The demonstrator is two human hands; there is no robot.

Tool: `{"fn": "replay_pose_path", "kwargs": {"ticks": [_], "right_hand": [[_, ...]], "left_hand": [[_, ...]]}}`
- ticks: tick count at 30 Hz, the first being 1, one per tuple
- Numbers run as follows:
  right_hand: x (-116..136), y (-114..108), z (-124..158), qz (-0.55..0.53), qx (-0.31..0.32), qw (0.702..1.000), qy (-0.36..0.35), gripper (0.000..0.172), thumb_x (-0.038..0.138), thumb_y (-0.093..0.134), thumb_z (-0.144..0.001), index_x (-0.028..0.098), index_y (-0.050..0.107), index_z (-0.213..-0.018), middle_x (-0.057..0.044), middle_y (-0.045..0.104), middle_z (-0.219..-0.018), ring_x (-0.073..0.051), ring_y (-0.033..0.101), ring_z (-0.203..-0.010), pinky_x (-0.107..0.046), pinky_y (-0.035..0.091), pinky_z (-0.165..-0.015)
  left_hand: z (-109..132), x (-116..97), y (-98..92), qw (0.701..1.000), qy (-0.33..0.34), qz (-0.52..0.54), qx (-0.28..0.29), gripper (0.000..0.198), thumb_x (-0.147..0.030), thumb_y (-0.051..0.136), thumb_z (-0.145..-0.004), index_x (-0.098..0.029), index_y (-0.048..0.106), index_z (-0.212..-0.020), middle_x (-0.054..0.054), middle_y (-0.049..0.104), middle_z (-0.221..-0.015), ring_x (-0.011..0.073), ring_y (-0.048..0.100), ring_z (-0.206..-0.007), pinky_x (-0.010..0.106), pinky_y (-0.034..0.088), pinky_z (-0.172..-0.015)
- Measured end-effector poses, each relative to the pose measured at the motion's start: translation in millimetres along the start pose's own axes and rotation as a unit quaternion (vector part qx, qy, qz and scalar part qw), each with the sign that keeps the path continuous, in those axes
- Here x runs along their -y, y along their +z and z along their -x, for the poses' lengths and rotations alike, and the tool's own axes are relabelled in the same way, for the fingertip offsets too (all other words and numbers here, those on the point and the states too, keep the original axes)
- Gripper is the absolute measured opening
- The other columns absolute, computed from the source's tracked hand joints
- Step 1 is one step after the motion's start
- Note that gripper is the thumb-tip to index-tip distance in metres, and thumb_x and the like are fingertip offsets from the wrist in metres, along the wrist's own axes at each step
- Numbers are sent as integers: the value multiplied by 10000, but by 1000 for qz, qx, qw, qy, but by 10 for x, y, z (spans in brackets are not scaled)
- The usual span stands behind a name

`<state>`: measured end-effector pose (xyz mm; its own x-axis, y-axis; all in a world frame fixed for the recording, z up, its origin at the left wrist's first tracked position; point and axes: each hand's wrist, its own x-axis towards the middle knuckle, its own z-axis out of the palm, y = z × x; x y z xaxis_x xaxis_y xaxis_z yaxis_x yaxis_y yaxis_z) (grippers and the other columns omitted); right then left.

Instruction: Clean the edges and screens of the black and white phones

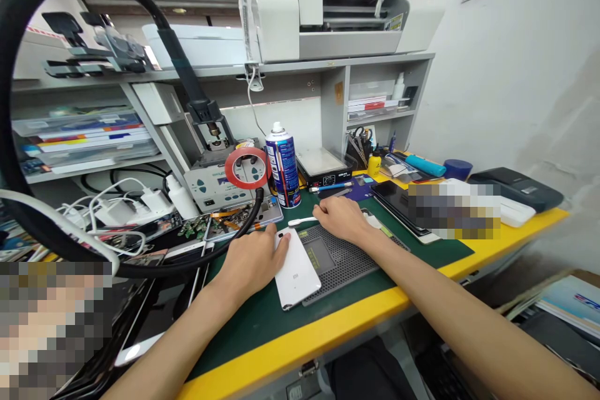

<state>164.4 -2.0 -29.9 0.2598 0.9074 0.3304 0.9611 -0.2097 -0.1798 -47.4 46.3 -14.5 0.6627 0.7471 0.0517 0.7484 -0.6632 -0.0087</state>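
Observation:
A white smartphone [297, 272], back side up with a small logo, lies slanted, partly over a grey perforated mat [349, 262]. My left hand [255, 259] grips its upper left part, the thumb on the back and the fingers along the far edge. My right hand [341, 217] is closed above the mat's far side, its fingertips pinching a slim white tool [302, 221] with a thicker end, like a small brush. That end points left, just beyond the phone's top edge. The fingers hide the rest of the tool.
A blue spray can [283, 169] and red tape roll [247, 168] stand behind the hands. A black hose [14, 137] loops on the left, near my left forearm. Stacked phones [398, 200] lie right; a heating plate [323, 169] is behind. The yellow table edge [300, 337] runs in front.

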Motion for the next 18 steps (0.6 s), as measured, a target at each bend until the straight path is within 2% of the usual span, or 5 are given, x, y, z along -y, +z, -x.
{"fn": "replay_pose_path", "kwargs": {"ticks": [9,14,16,18], "right_hand": [[-12,6,0,7,15,1000,-2,423,350,409,-970,180,703,-718,-86,721,-761,-192,632,-677,-280,251,-561],[-19,28,-6,4,16,1000,-4,428,350,405,-969,180,707,-718,-87,726,-765,-192,631,-675,-277,260,-564],[-19,29,-5,3,16,1000,-6,428,350,406,-968,179,706,-714,-88,729,-770,-192,636,-680,-274,266,-565],[-18,23,-2,3,15,1000,-9,429,351,405,-968,180,705,-713,-86,733,-780,-191,644,-688,-273,272,-565]], "left_hand": [[10,-11,-14,1000,0,8,4,479,-531,270,-992,-162,569,-1056,117,703,-794,290,678,-703,304,397,-527],[16,10,-5,1000,2,0,-5,469,-524,298,-982,-156,578,-1060,109,696,-762,272,667,-661,282,334,-472],[1,13,-39,1000,7,4,-23,449,-512,332,-971,-159,584,-1088,92,689,-732,258,651,-627,280,303,-452],[9,-11,-120,997,15,26,-69,414,-497,379,-951,-172,602,-1078,64,673,-692,237,628,-599,282,302,-456]]}}
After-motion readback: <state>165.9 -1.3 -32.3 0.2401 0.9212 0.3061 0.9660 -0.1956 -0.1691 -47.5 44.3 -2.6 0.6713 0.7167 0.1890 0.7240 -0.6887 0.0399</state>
